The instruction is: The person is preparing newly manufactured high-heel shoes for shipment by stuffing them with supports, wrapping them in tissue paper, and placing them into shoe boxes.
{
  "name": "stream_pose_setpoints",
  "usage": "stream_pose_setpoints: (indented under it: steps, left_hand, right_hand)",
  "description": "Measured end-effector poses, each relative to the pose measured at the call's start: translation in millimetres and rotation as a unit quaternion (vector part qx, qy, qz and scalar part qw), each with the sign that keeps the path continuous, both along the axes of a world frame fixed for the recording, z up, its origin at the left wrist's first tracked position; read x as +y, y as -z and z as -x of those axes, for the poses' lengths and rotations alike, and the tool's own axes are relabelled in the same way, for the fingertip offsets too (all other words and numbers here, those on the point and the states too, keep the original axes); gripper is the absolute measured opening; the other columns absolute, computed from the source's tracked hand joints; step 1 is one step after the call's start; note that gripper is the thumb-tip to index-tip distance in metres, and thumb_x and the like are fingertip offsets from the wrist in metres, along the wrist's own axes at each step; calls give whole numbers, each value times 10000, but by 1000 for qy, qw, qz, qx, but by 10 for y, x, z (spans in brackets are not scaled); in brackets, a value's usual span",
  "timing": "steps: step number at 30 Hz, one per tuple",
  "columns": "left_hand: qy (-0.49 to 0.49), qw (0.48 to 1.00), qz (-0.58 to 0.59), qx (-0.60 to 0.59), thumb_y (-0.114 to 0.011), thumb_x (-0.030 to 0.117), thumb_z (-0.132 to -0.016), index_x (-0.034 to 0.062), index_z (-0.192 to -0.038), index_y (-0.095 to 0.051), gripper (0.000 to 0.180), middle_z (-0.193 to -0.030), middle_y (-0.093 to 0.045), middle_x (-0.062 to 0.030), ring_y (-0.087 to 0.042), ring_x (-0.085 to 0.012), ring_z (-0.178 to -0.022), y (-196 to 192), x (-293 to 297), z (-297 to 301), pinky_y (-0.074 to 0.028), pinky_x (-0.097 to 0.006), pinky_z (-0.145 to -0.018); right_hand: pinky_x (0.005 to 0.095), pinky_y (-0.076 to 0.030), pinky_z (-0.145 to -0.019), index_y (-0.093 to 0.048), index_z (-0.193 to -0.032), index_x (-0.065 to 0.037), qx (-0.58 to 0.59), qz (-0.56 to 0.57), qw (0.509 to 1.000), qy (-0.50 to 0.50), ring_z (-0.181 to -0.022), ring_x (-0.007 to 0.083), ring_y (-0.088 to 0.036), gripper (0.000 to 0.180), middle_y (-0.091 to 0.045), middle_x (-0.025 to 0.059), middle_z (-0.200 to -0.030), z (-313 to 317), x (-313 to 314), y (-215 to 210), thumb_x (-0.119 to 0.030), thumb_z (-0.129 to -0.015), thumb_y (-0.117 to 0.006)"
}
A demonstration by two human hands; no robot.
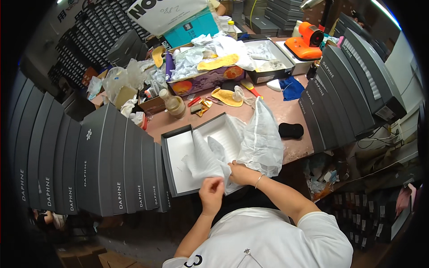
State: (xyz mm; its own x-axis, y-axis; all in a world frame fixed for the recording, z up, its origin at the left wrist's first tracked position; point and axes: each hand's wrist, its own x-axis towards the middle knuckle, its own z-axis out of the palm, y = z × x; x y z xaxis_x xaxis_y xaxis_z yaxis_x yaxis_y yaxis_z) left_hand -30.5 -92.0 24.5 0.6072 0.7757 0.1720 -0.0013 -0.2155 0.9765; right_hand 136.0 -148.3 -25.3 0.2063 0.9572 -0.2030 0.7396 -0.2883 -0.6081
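Note:
In front of me lies an open grey shoebox (178, 163) with a white inside. A thin white foam sheet (202, 154) rises crumpled out of it. At the sheet's near edge, my left hand (211, 195) is closed with fingertips pinched on it. My right hand (242, 173), with a bangle at the wrist, is closed on white wrapping at the box's near side; I cannot tell whether that is the sheet or the bag beside it. A thin white bag (262, 138) bulges over the box's right side. Whatever lies under the wrapping is hidden.
Stacked grey shoeboxes stand left (100, 161) and right (344, 89). A black oval pad (291, 131) lies right of the bag. Farther back are a glass jar (174, 106), yellow insoles (227, 97), a purple carton (201, 84) of crumpled paper and an orange device (308, 42).

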Motion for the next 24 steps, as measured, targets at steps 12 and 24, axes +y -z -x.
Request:
stream_pose_setpoints:
  steps: [12, 24]
  left_hand:
    - [-3, 959, -234, 159, -566, 80, -876, -80, -1314, -419, 490, -1356, -422, -266, -379, -389, -1299, -102, 286, 20, -309, -442, -1076]
    - [399, 652, -402, 505, -572, 478, -868, 60, -1063, -669, 471, -1012, -666, -173, -644, -312, -940, -114, 800, -1156, -501, -406, -790]
  right_hand:
    - [637, -158, -1076, -513, -1291, -208, -394, -203, 887, 131, -1382, 383, -220, 639, -324, 145, -1451, -591, -645, -947, -93, -689, -695]
    - [321, -501, -714, -664, -989, -37, -81, -429, 868, 239, -796, 261, -637, 179, -635, 127, -956, -1876, -221, -1565, -48, -818, -613]
